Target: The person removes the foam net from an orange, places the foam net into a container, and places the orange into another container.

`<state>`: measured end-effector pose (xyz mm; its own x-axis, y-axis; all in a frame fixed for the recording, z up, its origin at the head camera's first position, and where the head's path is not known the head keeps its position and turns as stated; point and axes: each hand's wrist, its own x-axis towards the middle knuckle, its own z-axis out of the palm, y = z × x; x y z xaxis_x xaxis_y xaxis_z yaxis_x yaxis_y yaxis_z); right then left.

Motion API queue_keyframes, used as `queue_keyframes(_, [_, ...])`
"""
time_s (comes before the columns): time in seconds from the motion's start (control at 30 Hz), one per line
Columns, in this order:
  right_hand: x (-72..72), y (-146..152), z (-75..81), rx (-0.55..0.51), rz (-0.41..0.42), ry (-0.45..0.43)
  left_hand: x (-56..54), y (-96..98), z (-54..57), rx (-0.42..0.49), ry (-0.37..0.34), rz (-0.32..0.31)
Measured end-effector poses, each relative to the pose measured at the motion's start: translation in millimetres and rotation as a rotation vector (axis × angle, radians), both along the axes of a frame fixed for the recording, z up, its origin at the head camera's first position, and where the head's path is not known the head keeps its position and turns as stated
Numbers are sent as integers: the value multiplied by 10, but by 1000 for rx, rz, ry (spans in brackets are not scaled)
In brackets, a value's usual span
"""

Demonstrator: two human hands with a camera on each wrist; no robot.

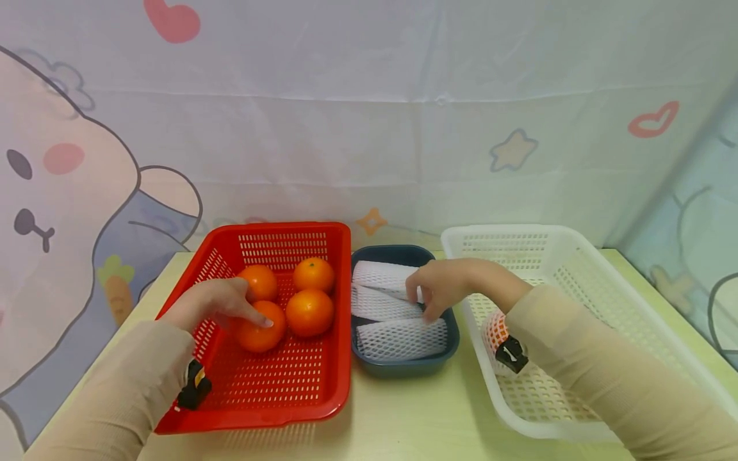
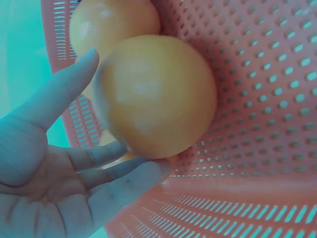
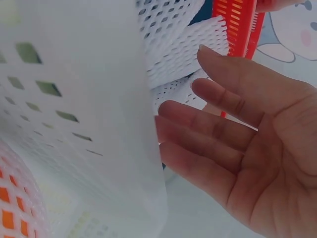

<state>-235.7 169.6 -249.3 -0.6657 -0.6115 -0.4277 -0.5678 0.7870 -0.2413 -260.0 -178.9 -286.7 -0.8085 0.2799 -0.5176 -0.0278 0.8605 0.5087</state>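
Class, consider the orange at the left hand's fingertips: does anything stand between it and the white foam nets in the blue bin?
Yes. Just right of that orange sits another orange; past it rises the red basket's right wall, then the rim of the blue bin holding the foam nets.

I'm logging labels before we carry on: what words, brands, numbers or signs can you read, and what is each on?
None: no readable text on the red basket, blue bin, white basket, oranges or nets.
The backdrop shows only drawings, such as a carrot and hearts.
The black wrist pieces are too small to tell any marking.
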Motion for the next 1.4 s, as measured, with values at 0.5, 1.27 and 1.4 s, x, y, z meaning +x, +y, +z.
queue_keyframes(0.5, [-7,95,55,-67,16,18,66,-100,232,-4,165,-78])
queue_keyframes(1.27, [60,521,122,-316,80,144,237,-954,328,14,210,-6])
queue_keyframes(1.4, [82,596,128,-306,55,151,268,-1083,252,26,188,16])
